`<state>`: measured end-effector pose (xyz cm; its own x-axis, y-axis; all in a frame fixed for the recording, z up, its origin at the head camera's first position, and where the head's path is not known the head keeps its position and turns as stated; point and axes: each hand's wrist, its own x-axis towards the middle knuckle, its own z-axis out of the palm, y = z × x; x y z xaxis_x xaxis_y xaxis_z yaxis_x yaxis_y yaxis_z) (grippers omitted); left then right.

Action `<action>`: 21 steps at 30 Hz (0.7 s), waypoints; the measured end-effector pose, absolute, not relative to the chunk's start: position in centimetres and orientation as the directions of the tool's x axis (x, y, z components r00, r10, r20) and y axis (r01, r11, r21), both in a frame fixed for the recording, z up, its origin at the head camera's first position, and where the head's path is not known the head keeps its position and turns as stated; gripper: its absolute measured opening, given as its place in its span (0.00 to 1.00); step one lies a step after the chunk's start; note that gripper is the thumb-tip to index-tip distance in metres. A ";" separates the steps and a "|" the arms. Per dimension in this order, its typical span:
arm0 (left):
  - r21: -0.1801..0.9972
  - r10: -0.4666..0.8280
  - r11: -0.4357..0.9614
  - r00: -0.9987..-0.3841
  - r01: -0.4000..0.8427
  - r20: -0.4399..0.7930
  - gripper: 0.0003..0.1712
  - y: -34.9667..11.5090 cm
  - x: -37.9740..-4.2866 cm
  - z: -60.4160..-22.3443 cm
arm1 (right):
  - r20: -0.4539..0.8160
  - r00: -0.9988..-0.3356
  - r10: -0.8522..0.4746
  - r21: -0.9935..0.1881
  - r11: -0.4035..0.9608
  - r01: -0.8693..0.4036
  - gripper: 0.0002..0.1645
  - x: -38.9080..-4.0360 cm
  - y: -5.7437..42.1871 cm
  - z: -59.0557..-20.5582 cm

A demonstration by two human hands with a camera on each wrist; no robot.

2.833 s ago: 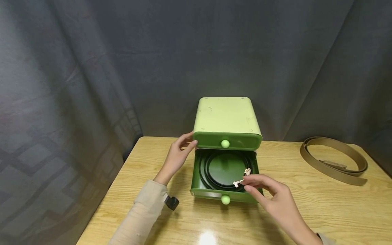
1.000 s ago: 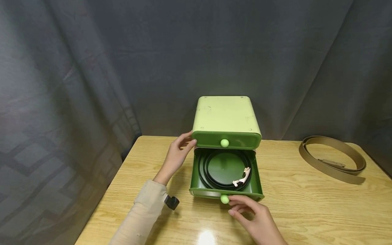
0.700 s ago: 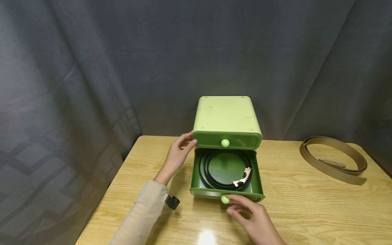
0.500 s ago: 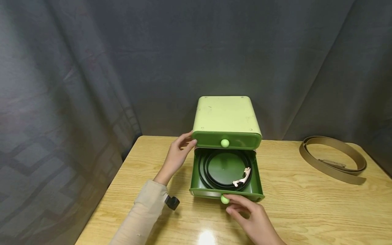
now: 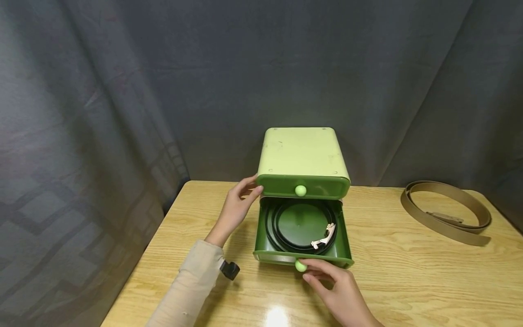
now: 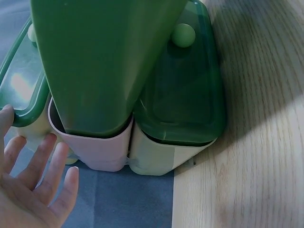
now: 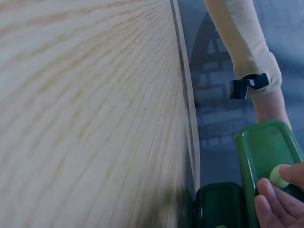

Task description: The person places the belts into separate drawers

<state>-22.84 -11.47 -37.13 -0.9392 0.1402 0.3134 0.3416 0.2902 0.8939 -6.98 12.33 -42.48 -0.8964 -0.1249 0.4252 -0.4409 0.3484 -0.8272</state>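
Bent toward its palm, the right hand (image 5: 337,288) has a fingertip on the round light-green knob (image 5: 301,265) of an open drawer (image 5: 279,259). Its thumb shows near that knob in the head view, though I cannot tell whether thumb and finger actually pinch it between them. On the other side, the left hand (image 5: 237,206) is at the left front corner of a small green cabinet (image 5: 302,152), thumb on the corner of the top drawer (image 5: 278,185) and fingers spread apart along the side wall; which of those fingertips touch the wall is hard to make out.

Inside the open drawer lies a black belt (image 5: 298,249), coiled flat in several loops against the dark green floor, with its pale metallic buckle (image 5: 327,238) at the front right of the coil. That drawer juts out well past the closed top drawer above it, and the left wrist view shows it seated in a pink housing (image 6: 95,149). Below it, the same view shows a bottom drawer (image 6: 187,90), closed, with a round knob of its own.

Everything stands on a wood-grain counter (image 5: 408,286). A tan belt (image 5: 431,221) lies loosely coiled near its right end, well apart from the cabinet. A grey curtain (image 5: 261,68) hangs behind, and a small black device (image 5: 230,270) sits at the left cuff of a beige sleeve (image 5: 184,286).
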 end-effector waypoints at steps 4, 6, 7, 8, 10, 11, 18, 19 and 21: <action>0.895 0.141 0.292 -0.941 0.338 0.309 0.25 -11.5 -22.8 -37.1 | 0.443 -0.889 -0.116 -0.817 0.355 -0.454 0.23 -7.1 12.3 -42.4; 0.895 0.143 0.295 -0.942 0.335 0.305 0.25 -11.5 -22.8 -37.1 | 0.454 -0.884 -0.114 -0.811 0.358 -0.462 0.24 -7.2 12.3 -42.2; 0.895 0.143 0.296 -0.942 0.334 0.305 0.25 -11.5 -22.8 -37.1 | 0.457 -0.882 -0.112 -0.809 0.359 -0.465 0.24 -7.2 12.3 -42.1; 0.895 0.143 0.298 -0.942 0.333 0.303 0.25 -11.5 -22.8 -37.1 | 0.461 -0.880 -0.112 -0.807 0.359 -0.469 0.24 -7.3 12.3 -42.0; 0.894 0.145 0.299 -0.942 0.334 0.304 0.25 -11.6 -22.8 -37.1 | 0.464 -0.879 -0.112 -0.806 0.358 -0.471 0.23 -7.5 12.4 -41.7; 0.894 0.144 0.299 -0.942 0.334 0.303 0.25 -11.6 -22.8 -37.1 | 0.464 -0.879 -0.113 -0.807 0.356 -0.472 0.23 -7.5 12.4 -41.6; 0.899 0.149 0.290 -0.943 0.329 0.297 0.26 -11.6 -22.8 -37.0 | 0.464 -0.881 -0.092 -0.800 0.384 -0.461 0.22 -8.0 12.7 -41.2; 0.899 0.150 0.290 -0.943 0.329 0.297 0.26 -11.6 -22.8 -37.0 | 0.464 -0.881 -0.091 -0.800 0.383 -0.461 0.22 -8.0 12.8 -41.2; 0.898 0.152 0.294 -0.944 0.327 0.293 0.26 -11.6 -22.8 -37.0 | 0.463 -0.882 -0.087 -0.801 0.386 -0.458 0.21 -8.2 12.8 -41.2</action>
<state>-22.79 -11.59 -37.03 -0.9439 0.1519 0.2933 0.3265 0.2943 0.8982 -8.17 12.85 -41.15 -0.8823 -0.0872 0.4625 -0.4580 0.3856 -0.8010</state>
